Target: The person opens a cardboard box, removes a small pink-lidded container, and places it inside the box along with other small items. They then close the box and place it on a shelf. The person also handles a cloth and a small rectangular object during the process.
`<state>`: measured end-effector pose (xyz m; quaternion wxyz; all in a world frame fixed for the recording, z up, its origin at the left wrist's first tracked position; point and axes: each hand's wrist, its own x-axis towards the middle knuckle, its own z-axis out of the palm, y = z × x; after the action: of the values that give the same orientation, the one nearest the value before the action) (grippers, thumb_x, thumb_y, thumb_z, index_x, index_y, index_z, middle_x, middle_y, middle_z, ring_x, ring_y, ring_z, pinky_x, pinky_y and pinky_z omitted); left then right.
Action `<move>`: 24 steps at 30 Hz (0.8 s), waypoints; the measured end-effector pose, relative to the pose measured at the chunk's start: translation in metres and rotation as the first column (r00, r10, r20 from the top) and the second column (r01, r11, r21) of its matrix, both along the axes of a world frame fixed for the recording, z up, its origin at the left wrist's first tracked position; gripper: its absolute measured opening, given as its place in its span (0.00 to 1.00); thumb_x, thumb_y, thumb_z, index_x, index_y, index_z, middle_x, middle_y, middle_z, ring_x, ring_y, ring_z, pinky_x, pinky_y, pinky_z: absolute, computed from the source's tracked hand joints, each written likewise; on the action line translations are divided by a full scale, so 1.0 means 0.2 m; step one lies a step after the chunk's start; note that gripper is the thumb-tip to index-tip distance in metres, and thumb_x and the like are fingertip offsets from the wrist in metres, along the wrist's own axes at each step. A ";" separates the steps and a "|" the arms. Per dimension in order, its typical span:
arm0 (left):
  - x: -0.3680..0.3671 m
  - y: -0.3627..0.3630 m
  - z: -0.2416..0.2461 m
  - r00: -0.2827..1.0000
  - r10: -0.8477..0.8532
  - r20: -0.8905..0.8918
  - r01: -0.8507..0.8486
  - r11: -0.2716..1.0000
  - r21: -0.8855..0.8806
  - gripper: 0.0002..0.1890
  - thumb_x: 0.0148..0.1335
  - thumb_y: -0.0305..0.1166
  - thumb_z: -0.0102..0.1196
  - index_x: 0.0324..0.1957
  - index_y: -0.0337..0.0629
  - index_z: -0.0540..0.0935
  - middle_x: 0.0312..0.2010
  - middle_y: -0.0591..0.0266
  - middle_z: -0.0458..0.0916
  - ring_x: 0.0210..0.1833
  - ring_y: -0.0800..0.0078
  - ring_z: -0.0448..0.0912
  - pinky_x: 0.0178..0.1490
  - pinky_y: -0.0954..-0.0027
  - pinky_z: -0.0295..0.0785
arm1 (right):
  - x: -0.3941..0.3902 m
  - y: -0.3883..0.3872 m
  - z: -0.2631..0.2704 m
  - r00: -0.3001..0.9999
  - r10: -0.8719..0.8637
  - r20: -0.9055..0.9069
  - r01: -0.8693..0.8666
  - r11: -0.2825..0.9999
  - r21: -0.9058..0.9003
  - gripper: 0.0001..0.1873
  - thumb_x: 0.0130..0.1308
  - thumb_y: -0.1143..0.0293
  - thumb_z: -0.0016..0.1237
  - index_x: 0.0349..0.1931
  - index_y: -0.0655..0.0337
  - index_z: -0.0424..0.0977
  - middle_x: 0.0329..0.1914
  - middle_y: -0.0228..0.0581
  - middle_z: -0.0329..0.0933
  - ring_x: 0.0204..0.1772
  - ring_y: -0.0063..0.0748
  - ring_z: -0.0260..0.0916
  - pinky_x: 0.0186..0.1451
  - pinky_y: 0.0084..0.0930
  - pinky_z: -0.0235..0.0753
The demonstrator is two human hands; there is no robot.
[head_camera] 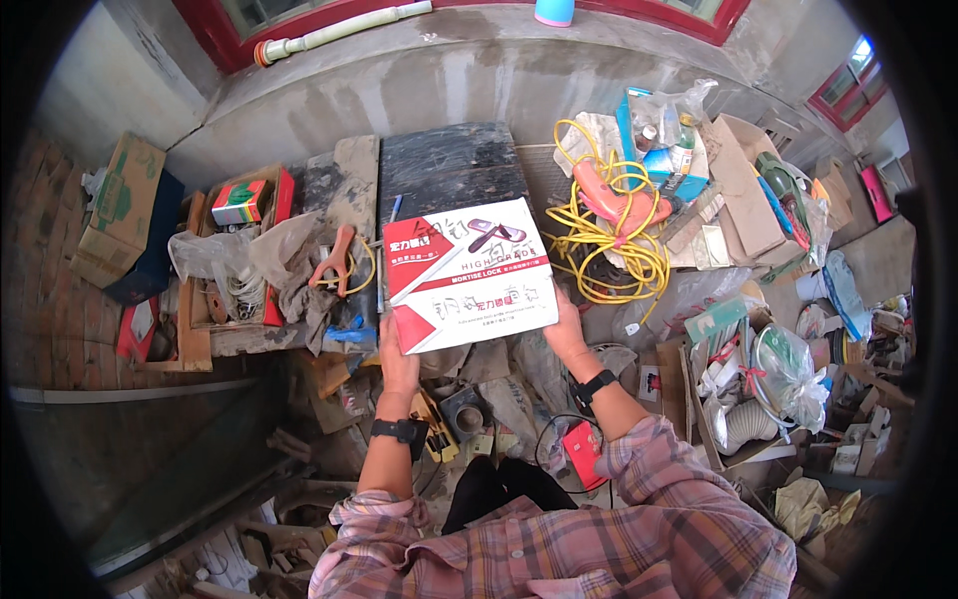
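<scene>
Both hands hold a red and white cardboard mortise lock box [471, 273] by its near corners, above the front of a dark wooden board [449, 168]. My left hand [398, 359] grips the left side, and my right hand [565, 326] the right side; the fingers beneath the box are hidden. The box is closed and bears printing and handwriting. A blue pen [396, 208] lies just beyond its far left corner. To its right rests an orange power drill [617, 198] with a coiled yellow cable [636, 273]. Left of it are orange-handled pliers or a similar tool [334, 262], partly on a rag.
An open box of small goods [283, 206] stands at the left, near a stacked carton [123, 213]. Bottles in a blue box [696, 183] and a cardboard box [748, 202] stand at the right. A carton of pipes and bags [696, 408] and scattered scraps lie below.
</scene>
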<state>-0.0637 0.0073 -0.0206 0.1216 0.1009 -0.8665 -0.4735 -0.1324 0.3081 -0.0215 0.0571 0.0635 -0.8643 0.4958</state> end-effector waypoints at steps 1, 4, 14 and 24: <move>-0.01 0.01 0.05 1.000 -0.002 -0.026 0.003 0.999 0.040 0.22 0.69 0.27 0.49 0.64 0.35 0.70 0.57 0.41 0.71 0.57 0.42 0.74 0.62 0.59 0.69 | 0.02 0.00 0.02 0.999 -0.012 -0.037 0.012 1.000 -0.007 0.26 0.64 0.75 0.48 0.65 0.62 0.68 0.53 0.59 0.77 0.57 0.62 0.73 0.57 0.44 0.74; -0.01 0.01 0.24 1.000 -0.002 -0.020 0.004 0.996 0.092 0.16 0.73 0.29 0.44 0.57 0.29 0.74 0.52 0.43 0.74 0.55 0.47 0.74 0.60 0.63 0.68 | 0.06 -0.01 0.18 0.996 -0.033 -0.080 0.036 0.999 0.030 0.24 0.62 0.78 0.46 0.61 0.62 0.72 0.47 0.61 0.78 0.52 0.63 0.74 0.53 0.45 0.76; -0.29 -0.03 0.64 0.997 0.067 -0.043 -0.073 0.988 -0.138 0.24 0.73 0.30 0.46 0.70 0.44 0.66 0.47 0.32 0.81 0.52 0.36 0.79 0.53 0.53 0.74 | -0.31 0.02 0.61 0.994 -0.003 0.112 -0.023 0.973 0.230 0.16 0.60 0.64 0.45 0.38 0.68 0.79 0.37 0.65 0.78 0.45 0.66 0.76 0.49 0.52 0.74; -0.55 -0.15 0.64 0.990 0.045 0.131 -0.020 0.981 -0.192 0.22 0.70 0.42 0.52 0.63 0.49 0.73 0.47 0.38 0.83 0.53 0.41 0.81 0.56 0.51 0.74 | -0.60 0.05 0.69 0.955 0.186 0.231 -0.241 0.940 0.240 0.27 0.65 0.57 0.37 0.29 0.80 0.73 0.30 0.73 0.74 0.39 0.69 0.75 0.45 0.52 0.72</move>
<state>-0.1746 -0.0218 0.1070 0.0796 0.1347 -0.9123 -0.3784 -0.2523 0.3186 0.1164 -0.0955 0.1130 -0.9120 0.3827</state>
